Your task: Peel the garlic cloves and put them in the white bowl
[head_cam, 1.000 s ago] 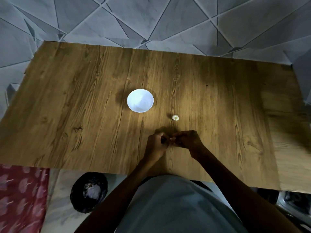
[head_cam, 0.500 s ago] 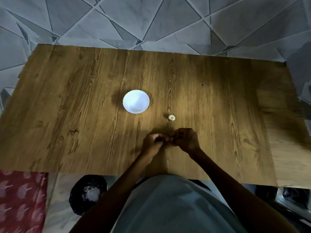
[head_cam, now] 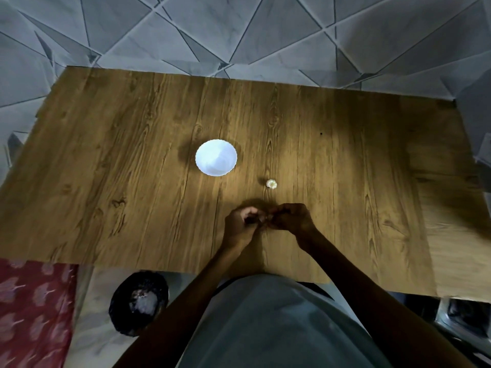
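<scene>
so both hands are bunched together just in from the near edge of the brown wood-grain table (head_cam: 106, 155), a bit right of its middle, which makes sense: close to the body is where you get the most control for fiddly peeling. left hand (head_cam: 240, 224) and right hand (head_cam: 291, 217) both have their fingers curled in with the fingertips meeting, wrists angled toward each other, forearms coming in as a V over the near edge. my read is they're pinching a small garlic clove between them, but it's too dark and tiny to actually make out. a small pale lump of garlic (head_cam: 271, 183) sits just beyond the hands, and the round white scalloped bowl (head_cam: 204, 160) is near the table's middle, left of that lump, an easy reach for dropping peeled ones in; can't see anything in it
</scene>
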`<control>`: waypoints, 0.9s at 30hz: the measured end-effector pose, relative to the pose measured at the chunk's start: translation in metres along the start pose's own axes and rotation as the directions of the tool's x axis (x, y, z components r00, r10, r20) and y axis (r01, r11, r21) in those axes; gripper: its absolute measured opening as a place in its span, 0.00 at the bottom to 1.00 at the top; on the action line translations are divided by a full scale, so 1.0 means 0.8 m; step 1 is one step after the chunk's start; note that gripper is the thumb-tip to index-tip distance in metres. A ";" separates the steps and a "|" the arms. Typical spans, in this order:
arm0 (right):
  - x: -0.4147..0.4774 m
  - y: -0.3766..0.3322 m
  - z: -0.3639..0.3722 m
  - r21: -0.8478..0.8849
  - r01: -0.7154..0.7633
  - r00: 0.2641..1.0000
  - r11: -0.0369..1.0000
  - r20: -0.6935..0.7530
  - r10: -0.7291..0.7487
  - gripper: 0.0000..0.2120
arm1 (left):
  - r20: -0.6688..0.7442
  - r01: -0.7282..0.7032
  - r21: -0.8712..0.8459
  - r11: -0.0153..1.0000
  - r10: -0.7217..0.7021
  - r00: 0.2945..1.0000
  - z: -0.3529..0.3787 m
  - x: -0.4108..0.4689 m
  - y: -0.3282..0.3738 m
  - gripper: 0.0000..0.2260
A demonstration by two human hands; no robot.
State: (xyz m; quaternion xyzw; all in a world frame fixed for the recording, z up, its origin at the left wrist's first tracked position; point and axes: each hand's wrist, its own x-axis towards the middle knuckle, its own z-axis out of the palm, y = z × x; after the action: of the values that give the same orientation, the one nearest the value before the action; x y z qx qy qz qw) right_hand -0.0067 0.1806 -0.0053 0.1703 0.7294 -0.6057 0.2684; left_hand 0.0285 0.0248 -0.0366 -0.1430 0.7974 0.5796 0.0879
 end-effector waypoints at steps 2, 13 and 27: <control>0.000 -0.001 -0.001 0.074 -0.058 0.998 0.996 0.015 0.057 0.06 | 0.001 -0.119 0.069 0.991 0.119 0.993 0.000 -0.005 0.002 0.05; 0.000 -0.001 -0.004 0.119 -0.053 0.996 0.991 0.071 0.045 0.10 | 0.027 0.114 -0.244 0.963 -0.111 0.993 -0.003 -0.007 0.008 0.09; 0.006 0.012 -0.006 -0.680 0.399 0.904 0.615 0.180 -0.388 0.09 | 0.060 0.278 -0.396 0.875 -0.277 0.959 -0.004 -0.007 0.009 0.07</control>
State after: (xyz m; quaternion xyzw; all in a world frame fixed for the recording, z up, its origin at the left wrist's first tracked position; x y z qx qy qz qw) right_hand -0.0058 0.1872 -0.0150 -0.1134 0.9210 -0.3270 0.1787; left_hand 0.0316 0.0243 -0.0274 -0.2703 0.6329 0.7120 0.1395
